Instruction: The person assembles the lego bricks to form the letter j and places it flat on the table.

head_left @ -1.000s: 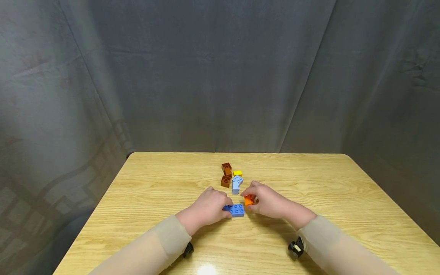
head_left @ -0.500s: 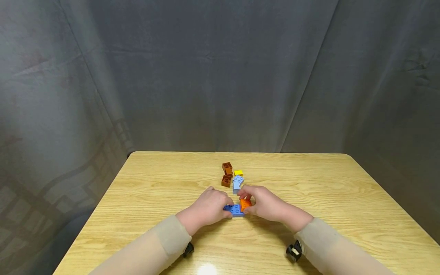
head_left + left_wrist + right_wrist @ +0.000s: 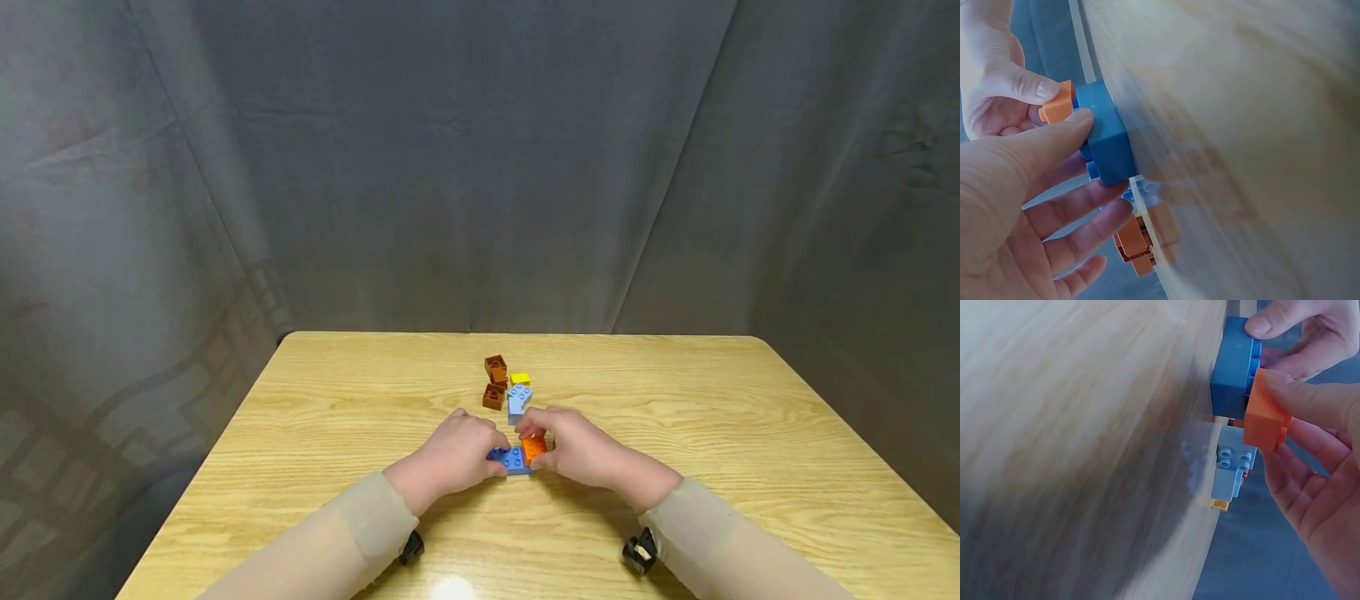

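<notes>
A long blue toy brick (image 3: pixel 513 460) lies studs up on the table, and my left hand (image 3: pixel 459 454) grips its left end between thumb and fingers. My right hand (image 3: pixel 579 448) pinches a smaller orange toy brick (image 3: pixel 534 450) right over the blue brick's right end. In the right wrist view the orange brick (image 3: pixel 1265 415) sits against the studs of the blue brick (image 3: pixel 1232 369), slightly overhanging its end. From the left wrist, the thumb presses the side of the blue brick (image 3: pixel 1107 134), with the orange brick (image 3: pixel 1059 105) at its far end.
Just beyond the hands lie light blue bricks (image 3: pixel 519 393). Behind them are a yellow brick (image 3: pixel 520 378) and several brown bricks (image 3: pixel 493 396). The wooden table (image 3: pixel 360 375) ends at a grey curtain (image 3: pixel 465 208).
My right hand has moved left with the orange brick, from beside the blue brick to over its right end. The left hand has stayed in place on the blue brick.
</notes>
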The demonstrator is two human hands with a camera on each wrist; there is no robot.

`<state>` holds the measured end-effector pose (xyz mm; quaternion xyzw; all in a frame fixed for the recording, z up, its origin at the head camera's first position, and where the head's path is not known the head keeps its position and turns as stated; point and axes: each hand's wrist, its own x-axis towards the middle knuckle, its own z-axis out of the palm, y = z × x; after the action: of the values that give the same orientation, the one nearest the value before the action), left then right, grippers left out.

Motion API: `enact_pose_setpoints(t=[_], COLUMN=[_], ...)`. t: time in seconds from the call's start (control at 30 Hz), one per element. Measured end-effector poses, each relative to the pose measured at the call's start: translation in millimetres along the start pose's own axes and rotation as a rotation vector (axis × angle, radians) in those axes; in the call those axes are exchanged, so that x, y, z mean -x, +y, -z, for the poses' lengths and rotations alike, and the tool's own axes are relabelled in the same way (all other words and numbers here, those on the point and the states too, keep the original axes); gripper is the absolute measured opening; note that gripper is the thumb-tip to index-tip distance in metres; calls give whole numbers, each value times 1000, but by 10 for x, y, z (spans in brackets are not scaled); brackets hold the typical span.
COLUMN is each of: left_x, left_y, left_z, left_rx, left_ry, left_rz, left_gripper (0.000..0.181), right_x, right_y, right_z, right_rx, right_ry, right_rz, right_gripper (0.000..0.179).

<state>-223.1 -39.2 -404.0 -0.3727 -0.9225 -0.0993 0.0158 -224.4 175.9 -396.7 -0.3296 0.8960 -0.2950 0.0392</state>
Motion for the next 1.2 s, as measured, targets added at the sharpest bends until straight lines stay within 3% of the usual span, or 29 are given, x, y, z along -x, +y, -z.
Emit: enact_pose_setpoints(t=[0.3, 0.63, 0.83, 1.0, 1.2], left_x=[-25, -31, -46, -133, -314], left_y=[-6, -29, -77, -203, -416], left_z=[-14, -16, 7, 67, 105], left_rx=[5, 34, 106, 147, 100], left_ry=[-4, -2, -11, 54, 120], left_rz=[3, 4, 13, 107, 270], left_gripper=[24, 26, 23, 19, 29], right_x=[-8, -33, -49, -49, -61], right_y=[-8, -14, -5, -11, -23], right_z=[-7, 24, 20, 23, 33], right_rx=[45, 71, 82, 82, 89], right_ry=[-6, -31, -37, -46, -58], right_rz=[-19, 14, 43, 29, 22], right_gripper=[37, 35, 35, 40, 48])
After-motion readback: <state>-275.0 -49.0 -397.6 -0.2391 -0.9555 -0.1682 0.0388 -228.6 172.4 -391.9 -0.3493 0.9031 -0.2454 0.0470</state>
